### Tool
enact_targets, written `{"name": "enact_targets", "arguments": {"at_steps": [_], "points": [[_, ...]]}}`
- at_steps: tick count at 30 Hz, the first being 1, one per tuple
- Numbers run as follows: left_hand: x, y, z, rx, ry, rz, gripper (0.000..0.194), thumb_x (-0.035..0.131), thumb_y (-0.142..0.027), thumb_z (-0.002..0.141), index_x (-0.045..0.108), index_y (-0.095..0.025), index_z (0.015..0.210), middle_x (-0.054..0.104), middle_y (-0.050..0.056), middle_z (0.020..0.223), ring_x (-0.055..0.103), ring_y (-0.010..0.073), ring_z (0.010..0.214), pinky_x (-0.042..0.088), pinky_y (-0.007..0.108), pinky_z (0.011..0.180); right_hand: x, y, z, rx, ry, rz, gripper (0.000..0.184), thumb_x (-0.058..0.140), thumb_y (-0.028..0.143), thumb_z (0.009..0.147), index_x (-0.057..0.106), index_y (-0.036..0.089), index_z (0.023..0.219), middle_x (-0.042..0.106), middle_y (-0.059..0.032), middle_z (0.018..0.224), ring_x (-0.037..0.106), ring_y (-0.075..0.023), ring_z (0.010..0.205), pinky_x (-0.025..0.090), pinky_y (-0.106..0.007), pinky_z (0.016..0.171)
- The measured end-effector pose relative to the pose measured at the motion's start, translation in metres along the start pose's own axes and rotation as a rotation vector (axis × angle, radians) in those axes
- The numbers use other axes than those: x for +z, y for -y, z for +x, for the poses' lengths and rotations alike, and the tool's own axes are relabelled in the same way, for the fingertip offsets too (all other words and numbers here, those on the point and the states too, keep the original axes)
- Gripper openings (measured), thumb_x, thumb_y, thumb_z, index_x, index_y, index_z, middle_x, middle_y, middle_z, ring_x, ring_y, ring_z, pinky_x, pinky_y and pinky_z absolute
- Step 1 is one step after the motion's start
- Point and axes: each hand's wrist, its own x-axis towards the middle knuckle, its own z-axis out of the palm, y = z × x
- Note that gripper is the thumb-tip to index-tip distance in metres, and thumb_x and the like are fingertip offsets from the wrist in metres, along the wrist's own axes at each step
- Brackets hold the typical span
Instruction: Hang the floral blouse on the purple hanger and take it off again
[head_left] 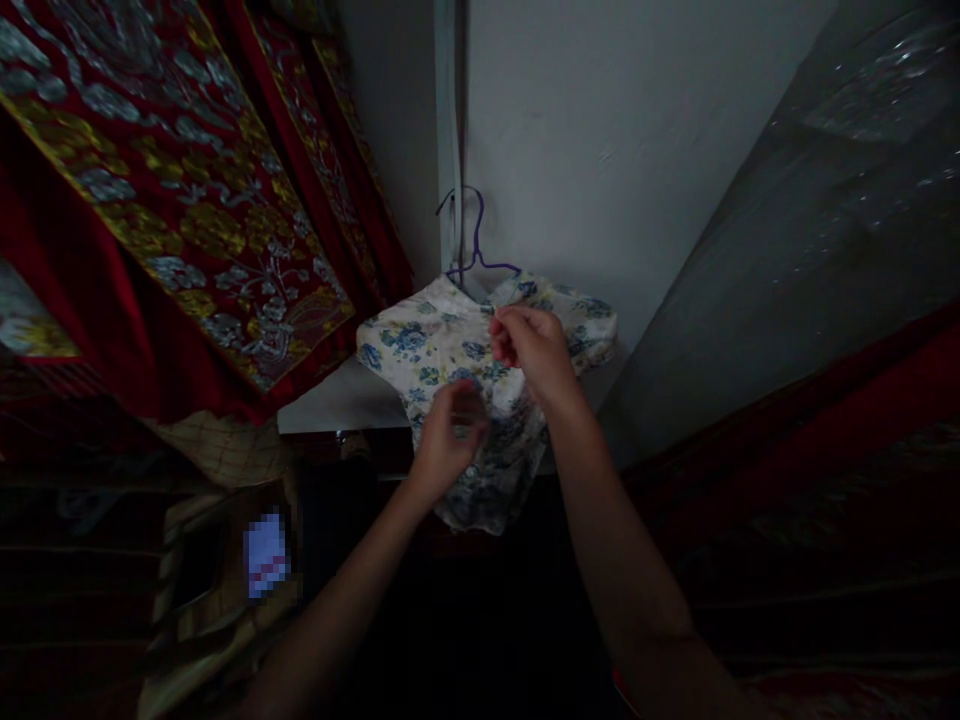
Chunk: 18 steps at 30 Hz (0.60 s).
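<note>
A short-sleeved white shirt [442, 330] with blue and yellow flowers hangs on a thin purple hanger [478, 235] in front of me. At the front of its neckline, my right hand [529, 345] is closed, thumb and forefinger pinched at the collar edge; the exact bit between the fingertips is too dark to see. Lower on the shirt's front is my left hand [454, 430], its fingers curved and smeared by motion. Whether those fingers touch the cloth does not show.
Red cloths [217, 220] with gold and silver embroidery hang at the left. Behind the shirt is a pale wall panel [600, 130] with a narrow upright strip. Shiny clear plastic [847, 200] covers something at the right. A lit, blurred-out rectangle [266, 555] lies lower left.
</note>
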Motion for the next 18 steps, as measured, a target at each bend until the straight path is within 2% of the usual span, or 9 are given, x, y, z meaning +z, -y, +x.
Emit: {"name": "enact_targets", "arguments": {"at_steps": [1, 3, 6, 8, 10, 12, 14, 15, 18], "points": [[-0.009, -0.015, 0.019, 0.094, -0.056, -0.014, 0.057, 0.068, -0.022, 0.087, 0.049, -0.021, 0.14, 0.064, 0.013, 0.126, 0.067, 0.0194, 0.096, 0.054, 0.03, 0.082, -0.002, -0.001, -0.003, -0.008, 0.011, -0.009, 0.028, 0.056, 0.033, 0.09, 0.056, 0.019, 0.065, 0.05, 0.0049, 0.047, 0.042, -0.0054, 0.039, 0.027, -0.018, 0.039], [-0.026, -0.042, 0.057, 0.255, -0.103, 0.014, 0.051, 0.06, -0.027, 0.096, 0.048, -0.024, 0.145, 0.067, 0.009, 0.117, 0.066, 0.0161, 0.088, 0.052, 0.029, 0.082, -0.004, -0.001, -0.006, -0.029, 0.043, -0.019, 0.03, 0.058, 0.035, 0.09, 0.055, 0.019, 0.064, 0.05, 0.0048, 0.048, 0.042, -0.0054, 0.04, 0.027, -0.019, 0.04], [-0.04, -0.067, 0.1, 0.396, -0.04, 0.152, 0.022, 0.056, -0.032, 0.1, 0.067, -0.019, 0.113, 0.071, 0.006, 0.099, 0.065, 0.0161, 0.085, 0.05, 0.027, 0.079, -0.005, -0.001, -0.005, -0.082, 0.09, -0.042, 0.032, 0.058, 0.041, 0.092, 0.057, 0.02, 0.067, 0.049, 0.0049, 0.049, 0.041, -0.0063, 0.041, 0.027, -0.02, 0.042], [-0.042, -0.071, 0.115, 0.455, 0.018, 0.274, 0.016, 0.058, -0.03, 0.098, 0.067, -0.017, 0.096, 0.07, 0.006, 0.091, 0.064, 0.0173, 0.085, 0.048, 0.028, 0.078, -0.005, -0.008, -0.001, -0.131, 0.079, -0.075, 0.035, 0.057, 0.046, 0.094, 0.06, 0.02, 0.072, 0.049, 0.0049, 0.049, 0.041, -0.0075, 0.042, 0.029, -0.022, 0.045], [-0.042, -0.07, 0.12, 0.513, 0.047, 0.375, 0.014, 0.059, -0.027, 0.098, 0.065, -0.017, 0.091, 0.069, 0.005, 0.088, 0.063, 0.018, 0.085, 0.047, 0.029, 0.079, -0.004, -0.023, 0.004, -0.176, 0.03, -0.146, 0.036, 0.056, 0.048, 0.095, 0.062, 0.019, 0.074, 0.05, 0.0046, 0.05, 0.043, -0.0089, 0.045, 0.031, -0.023, 0.048], [-0.047, -0.068, 0.121, 0.544, -0.011, 0.397, 0.015, 0.056, -0.028, 0.099, 0.064, -0.018, 0.092, 0.067, 0.005, 0.088, 0.062, 0.0176, 0.085, 0.047, 0.029, 0.081, -0.002, -0.045, 0.007, -0.153, -0.019, -0.256, 0.034, 0.057, 0.042, 0.094, 0.062, 0.019, 0.07, 0.05, 0.004, 0.049, 0.045, -0.0103, 0.048, 0.031, -0.024, 0.051], [-0.063, -0.064, 0.123, 0.505, -0.174, 0.311, 0.015, 0.055, -0.03, 0.101, 0.063, -0.018, 0.094, 0.066, 0.004, 0.089, 0.062, 0.0162, 0.087, 0.047, 0.028, 0.083, 0.0, -0.067, 0.003, -0.039, -0.021, -0.331, 0.032, 0.058, 0.033, 0.09, 0.06, 0.019, 0.061, 0.048, 0.0038, 0.046, 0.044, -0.0111, 0.048, 0.03, -0.025, 0.052], [-0.076, -0.061, 0.125, 0.443, -0.278, 0.209, 0.014, 0.057, -0.03, 0.101, 0.062, -0.018, 0.094, 0.066, 0.003, 0.09, 0.062, 0.0152, 0.089, 0.047, 0.027, 0.084, 0.0, -0.077, -0.001, 0.027, -0.001, -0.343, 0.033, 0.057, 0.03, 0.088, 0.059, 0.019, 0.058, 0.047, 0.0038, 0.044, 0.043, -0.0112, 0.046, 0.029, -0.025, 0.051], [-0.123, -0.043, 0.133, 0.148, -0.518, -0.211, 0.013, 0.056, -0.027, 0.102, 0.057, -0.019, 0.092, 0.064, -0.002, 0.089, 0.062, 0.0117, 0.093, 0.048, 0.024, 0.088, -0.001, -0.096, -0.026, 0.125, 0.094, -0.255, 0.033, 0.056, 0.034, 0.085, 0.058, 0.02, 0.056, 0.047, 0.0041, 0.042, 0.041, -0.0111, 0.042, 0.029, -0.026, 0.049]]}}
